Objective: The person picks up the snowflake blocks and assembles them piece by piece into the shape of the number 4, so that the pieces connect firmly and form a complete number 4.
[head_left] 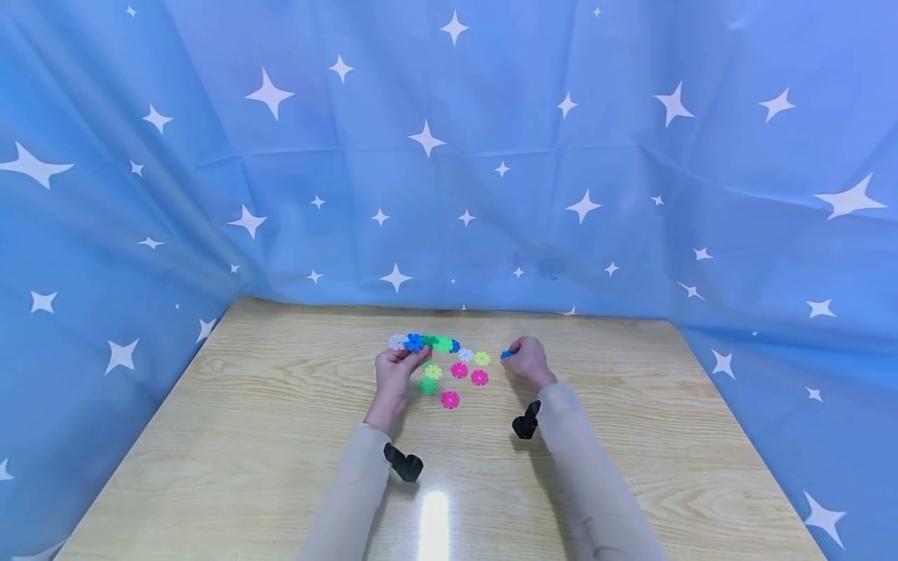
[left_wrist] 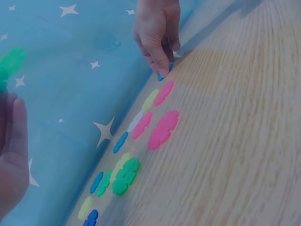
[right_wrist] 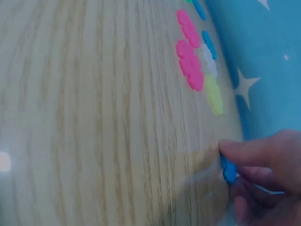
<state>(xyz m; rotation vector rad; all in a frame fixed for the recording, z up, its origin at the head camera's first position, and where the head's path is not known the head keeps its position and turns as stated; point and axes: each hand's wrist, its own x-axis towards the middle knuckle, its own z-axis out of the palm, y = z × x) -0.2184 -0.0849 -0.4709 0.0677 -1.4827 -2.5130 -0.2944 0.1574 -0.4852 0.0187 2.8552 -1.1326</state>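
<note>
Flower discs (head_left: 459, 370) between left hand (head_left: 394, 383) with pinched chain (head_left: 429, 340) and right hand (head_left: 531, 363) with pinched blue disc (right_wrist: 229, 170)

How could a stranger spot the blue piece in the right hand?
On the wooden table, find the scattered flower-shaped discs. Just right of them is the right hand. It pinches the blue piece, while its neighbours lie flat.

No legible lettering or numbers
</note>
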